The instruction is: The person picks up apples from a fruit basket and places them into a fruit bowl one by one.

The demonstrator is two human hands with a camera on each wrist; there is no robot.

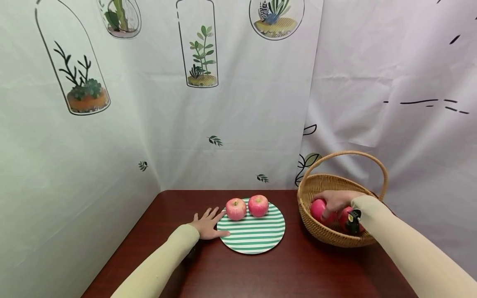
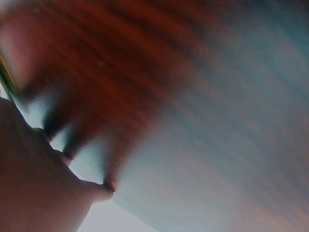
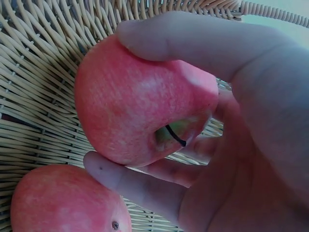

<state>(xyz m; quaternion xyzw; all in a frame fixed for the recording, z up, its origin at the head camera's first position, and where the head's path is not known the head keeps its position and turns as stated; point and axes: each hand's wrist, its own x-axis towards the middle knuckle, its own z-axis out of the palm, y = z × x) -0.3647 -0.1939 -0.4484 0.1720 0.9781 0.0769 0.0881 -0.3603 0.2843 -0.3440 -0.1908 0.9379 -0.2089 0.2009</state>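
Observation:
Inside a wicker basket at the right, my right hand grips a red apple, thumb on one side and fingers curled round the other. A second apple lies beside it in the basket, partly behind my wrist in the head view. My left hand rests with spread, straight fingers at the left edge of a round mat striped green and white. Two more apples, a left one and a right one, sit on the mat's far part, close to my left fingertips.
The basket's arched handle rises above its rim. A dark red-brown table carries everything. Pale cloth with printed plants hangs behind and at both sides.

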